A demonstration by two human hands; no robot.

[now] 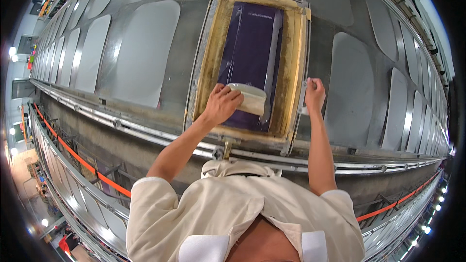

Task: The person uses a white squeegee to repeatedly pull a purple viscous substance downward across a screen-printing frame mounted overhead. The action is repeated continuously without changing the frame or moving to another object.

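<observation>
A screen printing frame (304, 43) lies across the long table in front of me, its mesh showing a dark purple panel (250, 43) inside a yellowish, stained border. My left hand (224, 103) is closed around the left end of a wide, pale squeegee (252, 101), which rests across the lower part of the purple panel. A glossy streak runs down the panel's right side, above the squeegee. At the frame's right edge is my right hand (315, 94), its fingers curled in against the side rail. The far side of those fingers is hidden.
Flat grey panels (145, 51) with rounded corners lie in rows on the table to both sides. A metal rail (141, 134) runs along the near edge, with a small clamp-like bracket (227, 149) below the frame. Another long table with an orange strip (82, 161) stands behind me.
</observation>
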